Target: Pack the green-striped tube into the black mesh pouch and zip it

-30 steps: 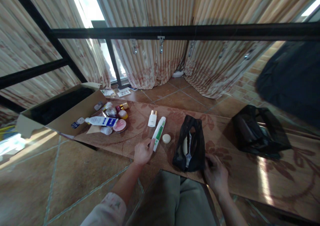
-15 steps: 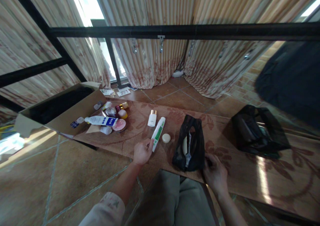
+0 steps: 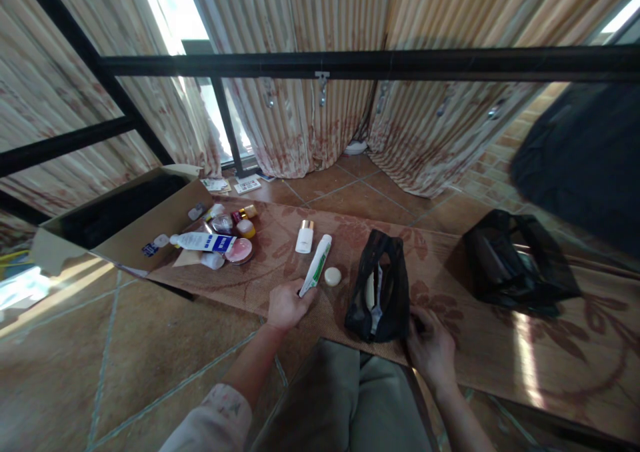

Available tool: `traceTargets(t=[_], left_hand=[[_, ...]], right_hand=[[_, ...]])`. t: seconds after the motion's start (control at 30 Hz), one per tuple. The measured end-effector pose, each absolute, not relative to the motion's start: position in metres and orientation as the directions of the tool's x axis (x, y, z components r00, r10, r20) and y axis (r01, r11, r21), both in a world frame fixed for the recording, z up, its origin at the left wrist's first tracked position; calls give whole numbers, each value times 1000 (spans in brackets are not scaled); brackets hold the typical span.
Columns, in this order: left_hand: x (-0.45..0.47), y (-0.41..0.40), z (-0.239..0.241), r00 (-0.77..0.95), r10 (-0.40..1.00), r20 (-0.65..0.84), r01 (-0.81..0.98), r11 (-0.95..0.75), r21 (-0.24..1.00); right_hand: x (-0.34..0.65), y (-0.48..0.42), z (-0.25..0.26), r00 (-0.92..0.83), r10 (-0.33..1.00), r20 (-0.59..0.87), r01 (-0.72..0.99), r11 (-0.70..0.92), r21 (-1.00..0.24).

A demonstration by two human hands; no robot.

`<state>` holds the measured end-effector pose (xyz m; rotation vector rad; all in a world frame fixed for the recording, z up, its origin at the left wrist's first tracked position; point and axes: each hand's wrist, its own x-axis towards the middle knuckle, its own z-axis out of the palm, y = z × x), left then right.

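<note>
A white and green tube [image 3: 317, 265], looking like toothpaste, is pinched at its near end by my left hand [image 3: 289, 305]. Just right of the tube lies a small round cream-coloured jar or lid [image 3: 333, 277]. Behind it stands a white bottle with a gold cap [image 3: 305, 237]. My right hand [image 3: 431, 345] has its fingers closed at the near right side of a black mesh pouch [image 3: 379, 292]. The pouch gapes along its top, and pale items show inside. What exactly the right fingertips pinch is hidden, though they touch the pouch's edge.
Several cosmetics, with a white and blue tube [image 3: 205, 242] and a pink round compact [image 3: 239, 251], lie at the left beside an open cardboard box [image 3: 150, 239]. A second black mesh bag [image 3: 520, 259] sits at the right on the patterned cloth [image 3: 270, 272]. Curtains hang behind.
My left hand has shifted its grip on the tube, with the thumb now under its near end and the tube turned a little. My right hand and the pouch stay put.
</note>
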<state>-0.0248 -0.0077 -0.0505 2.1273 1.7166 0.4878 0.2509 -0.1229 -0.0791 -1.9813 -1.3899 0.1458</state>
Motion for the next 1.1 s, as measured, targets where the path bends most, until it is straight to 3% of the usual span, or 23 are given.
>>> traceTargets(t=[0.63, 0.9, 1.1], left_hand=[[-29, -6, -59, 256, 962, 94, 827, -269, 493], [-24, -10, -56, 240, 969, 62, 907, -246, 341], [-22, -9, -54, 245, 969, 30, 919, -242, 311]], right_hand=[[253, -123, -82, 410, 869, 278, 781, -176, -599], [252, -123, -81, 421, 866, 270, 782, -195, -592], [250, -123, -78, 431, 869, 244, 762, -205, -615]])
